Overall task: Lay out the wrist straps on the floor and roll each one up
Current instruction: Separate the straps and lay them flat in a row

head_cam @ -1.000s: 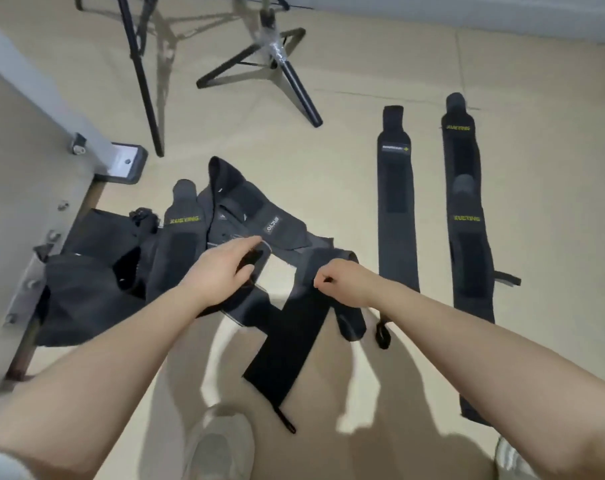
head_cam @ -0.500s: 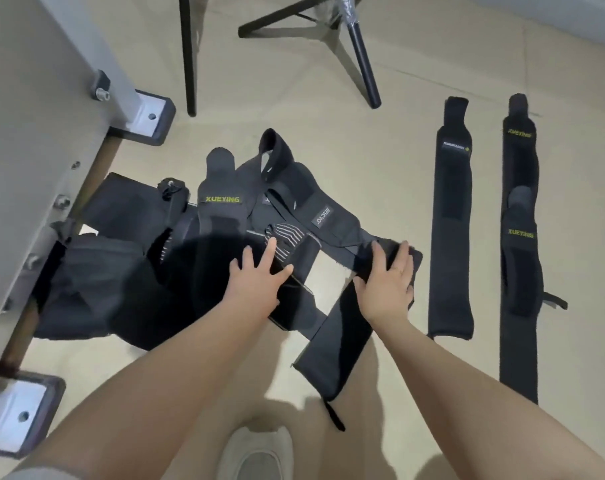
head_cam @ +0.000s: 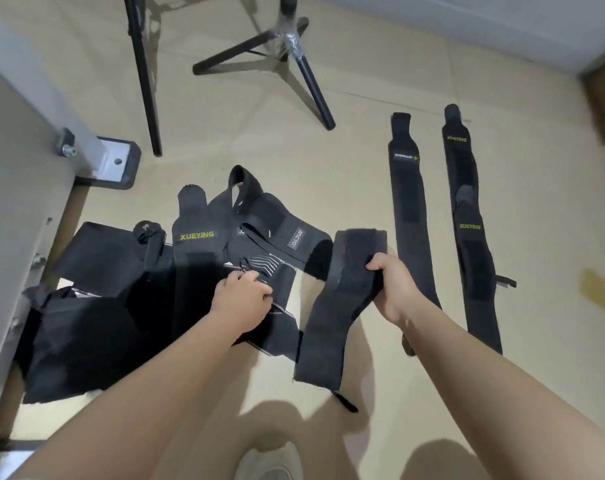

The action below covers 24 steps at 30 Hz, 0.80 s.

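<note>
Right hand: my right hand point(head_cam: 394, 289) has its fingers curled round a black wrist strap point(head_cam: 342, 299), gripping it by its right edge near the upper end, raised off the floor point(head_cam: 329, 150).
Held strap: it runs from my grip down toward me; its lower end, with a thin loop at the tip, is near my shoe point(head_cam: 270, 462) at the near edge of the floor.
Left hand: my left hand point(head_cam: 242, 299) is curled down on the heap of straps point(head_cam: 190, 271), fingertips pinching at a strap with white stripes point(head_cam: 263, 268); I cannot tell how much it has hold of.
Heap: tangled black straps at the left of the floor, one reading XUEYING, lying against the metal table leg point(head_cam: 96, 157) and its foot plate.
Laid-out straps: two long straps flat and side by side at the right of the floor, the inner one point(head_cam: 410, 220) just beside my right hand, the outer one point(head_cam: 467, 216) with yellow XUEYING lettering.
Far edge: a black tripod point(head_cam: 294, 50) stands on the floor beyond the heap.
</note>
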Each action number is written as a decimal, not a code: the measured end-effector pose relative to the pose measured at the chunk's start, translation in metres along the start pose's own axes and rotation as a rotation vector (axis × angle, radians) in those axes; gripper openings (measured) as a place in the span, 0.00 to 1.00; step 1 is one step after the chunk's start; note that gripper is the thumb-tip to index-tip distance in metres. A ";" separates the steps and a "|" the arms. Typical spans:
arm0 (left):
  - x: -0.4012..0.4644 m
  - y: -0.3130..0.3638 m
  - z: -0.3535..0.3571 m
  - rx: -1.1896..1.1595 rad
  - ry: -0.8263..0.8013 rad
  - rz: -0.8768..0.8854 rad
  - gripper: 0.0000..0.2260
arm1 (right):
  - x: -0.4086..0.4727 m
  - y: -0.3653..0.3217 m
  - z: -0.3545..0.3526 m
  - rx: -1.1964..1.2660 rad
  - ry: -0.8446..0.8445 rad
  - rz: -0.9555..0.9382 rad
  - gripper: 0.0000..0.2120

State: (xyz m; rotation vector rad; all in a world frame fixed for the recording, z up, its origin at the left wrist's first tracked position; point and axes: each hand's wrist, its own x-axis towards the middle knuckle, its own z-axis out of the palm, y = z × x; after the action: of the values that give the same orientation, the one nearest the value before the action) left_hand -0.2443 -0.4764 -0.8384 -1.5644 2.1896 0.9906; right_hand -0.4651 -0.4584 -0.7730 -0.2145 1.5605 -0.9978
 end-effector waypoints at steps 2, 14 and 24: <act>-0.003 0.014 -0.018 -0.497 0.150 -0.007 0.27 | -0.011 -0.016 0.004 0.021 -0.183 -0.030 0.23; 0.006 0.102 -0.084 -1.786 0.258 -0.008 0.10 | -0.016 -0.047 -0.012 -0.579 -0.743 0.018 0.29; 0.010 0.145 -0.089 -1.420 0.294 0.282 0.16 | -0.001 -0.062 -0.038 -0.428 -0.578 -0.249 0.18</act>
State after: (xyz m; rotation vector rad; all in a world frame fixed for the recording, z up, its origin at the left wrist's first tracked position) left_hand -0.3655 -0.5168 -0.7261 -1.8772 1.8301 2.9577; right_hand -0.5224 -0.4780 -0.7327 -0.9311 1.2034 -0.6869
